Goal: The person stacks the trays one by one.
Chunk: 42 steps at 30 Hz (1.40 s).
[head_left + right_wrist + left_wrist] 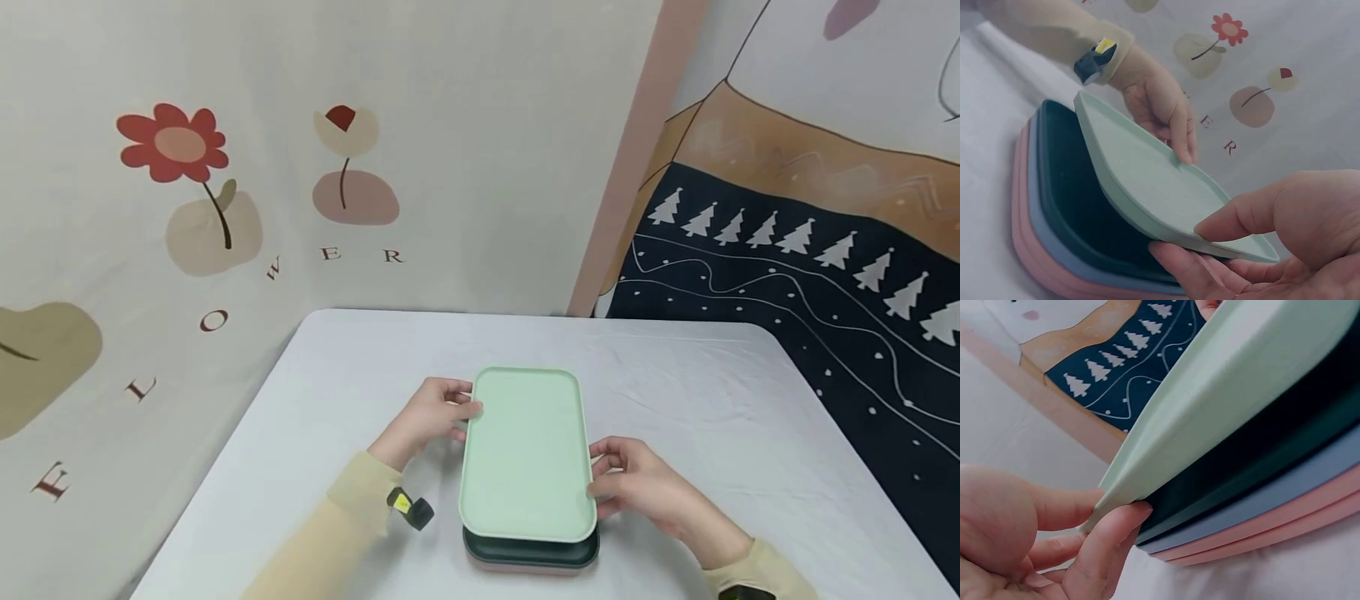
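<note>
Both hands hold a pale green rectangular tray (528, 454) with a low raised rim. My left hand (431, 417) pinches its left rim, thumb on top and fingers below, as the left wrist view also shows. On the right rim, my right hand (633, 483) grips in the same way. Beneath it stands a stack: a dark green tray (1069, 162) on top, a blue-grey tray (1036, 187) under that, and pink trays (1022, 212) at the bottom. The pale tray tilts over the stack, with a gap at the near end in the right wrist view.
The stack rests on a table with a white cloth (360, 350). Behind hangs a pale backdrop (487, 167) with printed flowers and letters. To the right is a dark printed cloth (750, 283) with white trees. Each wrist wears a small dark camera (416, 510).
</note>
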Each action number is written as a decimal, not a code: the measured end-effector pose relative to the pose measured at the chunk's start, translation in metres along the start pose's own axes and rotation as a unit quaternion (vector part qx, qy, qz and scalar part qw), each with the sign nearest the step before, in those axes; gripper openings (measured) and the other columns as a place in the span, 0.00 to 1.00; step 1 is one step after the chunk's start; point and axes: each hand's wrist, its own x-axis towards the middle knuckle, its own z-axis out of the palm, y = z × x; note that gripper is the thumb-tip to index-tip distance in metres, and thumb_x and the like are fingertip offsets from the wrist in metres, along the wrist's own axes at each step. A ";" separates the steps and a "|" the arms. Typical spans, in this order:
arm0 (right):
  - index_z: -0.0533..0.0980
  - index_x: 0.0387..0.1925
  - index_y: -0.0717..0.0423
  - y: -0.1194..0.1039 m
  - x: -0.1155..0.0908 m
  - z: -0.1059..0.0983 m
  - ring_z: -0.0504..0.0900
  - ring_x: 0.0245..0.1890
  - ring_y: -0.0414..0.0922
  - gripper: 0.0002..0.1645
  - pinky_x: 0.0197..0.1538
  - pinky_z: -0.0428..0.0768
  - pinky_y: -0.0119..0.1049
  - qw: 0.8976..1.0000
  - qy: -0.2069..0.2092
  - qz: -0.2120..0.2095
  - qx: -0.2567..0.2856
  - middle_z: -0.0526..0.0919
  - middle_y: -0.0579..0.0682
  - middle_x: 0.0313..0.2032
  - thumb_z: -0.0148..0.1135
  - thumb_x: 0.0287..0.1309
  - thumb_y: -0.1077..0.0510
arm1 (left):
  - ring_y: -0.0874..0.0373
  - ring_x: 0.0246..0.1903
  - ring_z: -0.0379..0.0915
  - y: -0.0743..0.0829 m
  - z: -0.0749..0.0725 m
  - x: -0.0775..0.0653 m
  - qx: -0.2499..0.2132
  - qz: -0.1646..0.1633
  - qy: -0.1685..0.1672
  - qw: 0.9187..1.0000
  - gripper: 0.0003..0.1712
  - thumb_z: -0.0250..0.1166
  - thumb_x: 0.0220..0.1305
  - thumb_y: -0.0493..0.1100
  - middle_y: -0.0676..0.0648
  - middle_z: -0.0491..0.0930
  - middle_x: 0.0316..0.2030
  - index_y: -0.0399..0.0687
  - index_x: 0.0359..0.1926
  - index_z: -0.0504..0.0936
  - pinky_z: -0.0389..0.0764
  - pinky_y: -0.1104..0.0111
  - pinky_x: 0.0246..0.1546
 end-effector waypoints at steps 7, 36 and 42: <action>0.71 0.56 0.76 0.005 -0.008 0.003 0.83 0.33 0.50 0.29 0.36 0.91 0.48 0.999 0.005 0.004 -0.044 0.78 0.57 0.36 0.67 0.52 0.72 | 0.54 0.31 0.83 -0.001 0.009 -0.007 0.054 0.008 0.018 0.998 0.21 0.72 0.69 0.36 0.40 0.80 0.42 0.29 0.59 0.83 0.90 0.62 0.31; 0.70 0.52 0.77 0.009 -0.018 0.001 0.85 0.30 0.51 0.27 0.35 0.91 0.47 0.998 -0.013 -0.005 -0.063 0.77 0.59 0.35 0.69 0.52 0.71 | 0.55 0.26 0.84 0.004 0.016 -0.024 0.153 0.018 0.032 0.987 0.15 0.73 0.67 0.36 0.44 0.81 0.36 0.31 0.49 0.82 0.88 0.65 0.29; 0.69 0.53 0.77 0.011 -0.019 0.002 0.84 0.30 0.51 0.27 0.34 0.90 0.47 0.998 -0.013 -0.012 -0.063 0.77 0.59 0.35 0.68 0.53 0.71 | 0.54 0.26 0.85 0.002 0.016 -0.026 0.155 0.020 0.033 0.987 0.15 0.73 0.67 0.37 0.44 0.81 0.35 0.31 0.49 0.82 0.87 0.64 0.28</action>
